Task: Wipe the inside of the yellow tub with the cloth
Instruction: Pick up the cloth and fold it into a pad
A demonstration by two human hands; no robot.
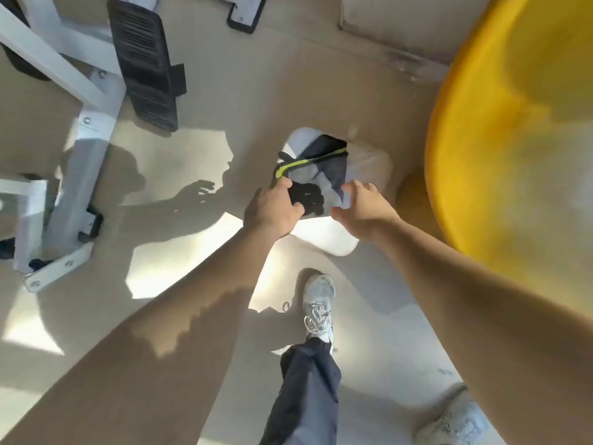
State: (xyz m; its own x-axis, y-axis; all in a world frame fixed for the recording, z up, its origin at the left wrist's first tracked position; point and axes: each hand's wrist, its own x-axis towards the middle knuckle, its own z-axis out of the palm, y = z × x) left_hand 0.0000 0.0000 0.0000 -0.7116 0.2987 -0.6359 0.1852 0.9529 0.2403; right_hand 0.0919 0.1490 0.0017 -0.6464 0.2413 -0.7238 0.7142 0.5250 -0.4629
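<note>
A cloth [316, 168], grey, white and dark with a lime stripe, lies on a white stool-like seat [330, 236] on the floor in the middle of the view. My left hand [272, 210] pinches the cloth's near left edge. Just right of it, my right hand [362, 207] hovers at the cloth's near right corner with fingers spread; I cannot tell if it touches. The big yellow tub [500, 149] fills the right side, blurred, its inside facing me.
A white metal exercise frame [80, 149] with black foot pads [144, 62] stands at the left. My grey shoe [317, 303] and dark trouser leg are below the seat, and another shoe [452, 422] shows bottom right. A low ledge [385, 43] runs along the far right.
</note>
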